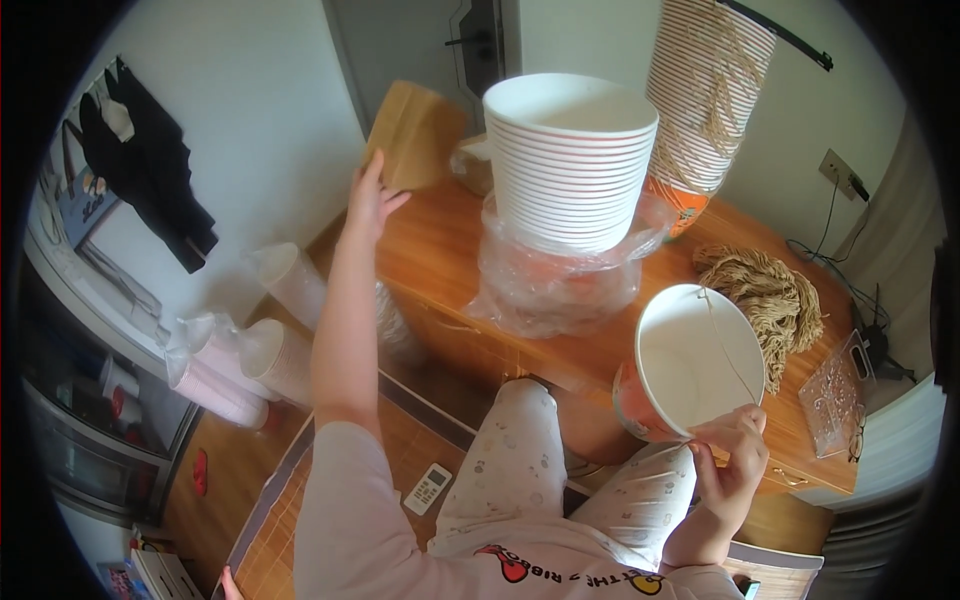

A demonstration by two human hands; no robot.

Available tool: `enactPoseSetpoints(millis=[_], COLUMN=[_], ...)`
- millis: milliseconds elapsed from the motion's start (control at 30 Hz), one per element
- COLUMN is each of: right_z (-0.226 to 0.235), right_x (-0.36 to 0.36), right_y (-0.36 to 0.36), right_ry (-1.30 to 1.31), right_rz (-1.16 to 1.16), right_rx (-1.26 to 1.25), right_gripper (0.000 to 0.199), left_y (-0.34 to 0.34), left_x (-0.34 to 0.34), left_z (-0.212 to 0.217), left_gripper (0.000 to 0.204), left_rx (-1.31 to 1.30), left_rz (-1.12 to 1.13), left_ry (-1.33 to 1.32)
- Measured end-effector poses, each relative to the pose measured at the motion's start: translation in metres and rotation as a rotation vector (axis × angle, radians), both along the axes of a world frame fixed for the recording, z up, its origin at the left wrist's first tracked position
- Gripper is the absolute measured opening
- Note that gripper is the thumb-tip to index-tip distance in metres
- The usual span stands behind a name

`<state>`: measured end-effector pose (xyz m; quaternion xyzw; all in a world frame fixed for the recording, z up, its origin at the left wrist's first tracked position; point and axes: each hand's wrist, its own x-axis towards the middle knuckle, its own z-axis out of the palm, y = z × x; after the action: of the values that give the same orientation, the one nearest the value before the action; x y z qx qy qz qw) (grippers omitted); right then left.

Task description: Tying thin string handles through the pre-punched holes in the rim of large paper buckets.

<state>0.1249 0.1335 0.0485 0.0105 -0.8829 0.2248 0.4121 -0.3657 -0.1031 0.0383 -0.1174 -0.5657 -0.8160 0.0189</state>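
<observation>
My left hand (pixel 372 198) is raised at the table's far left, its fingers closed on the edge of a brown cardboard piece (pixel 412 140), slightly blurred. Near my right knee, a large paper bucket (pixel 690 360) with a white inside tilts toward me at the table's edge. My right hand (pixel 738 455) pinches its near rim, and a thin twisted cord (pixel 735 350) runs from the far rim across the mouth to my fingers. Between my hands stands a tall stack of white paper buckets (pixel 570 180), its lower part wrapped in clear plastic (pixel 560 290).
Behind the stack, a taller bucket stack (pixel 710 90) has cords hanging down it. A bundle of tan cords (pixel 765 300) lies right of the bucket, near a clear plastic case (pixel 832 400). Bagged bucket stacks (pixel 225 370) lie at left. A remote control (pixel 428 488) rests beside my leg.
</observation>
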Motion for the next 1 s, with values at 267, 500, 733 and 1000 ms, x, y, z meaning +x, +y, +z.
enactPoseSetpoints(millis=[267,500,733,1000], right_z=[-0.001,0.003,0.005,-0.002], right_x=[0.000,0.004,0.007,0.000], right_y=[-0.005,-0.008,-0.005,0.002], right_ry=[0.007,-0.030,-0.061,0.006], right_rz=[0.012,0.024,-0.040,0.026], right_rx=[0.018,0.009,-0.014,-0.093], right_gripper=[0.022,0.024,0.028,0.034], left_y=[0.075,0.095,0.143,0.114], left_x=[-0.073,-0.118,-0.064,-0.017], left_z=[0.033,0.044,0.049,0.037], left_gripper=[0.073,0.085,0.056,0.031], left_rx=[-0.434,-1.049,-0.953,0.225], left_rz=[-0.194,0.333,0.569,0.584], left_ry=[-0.108,0.224,0.292,0.444])
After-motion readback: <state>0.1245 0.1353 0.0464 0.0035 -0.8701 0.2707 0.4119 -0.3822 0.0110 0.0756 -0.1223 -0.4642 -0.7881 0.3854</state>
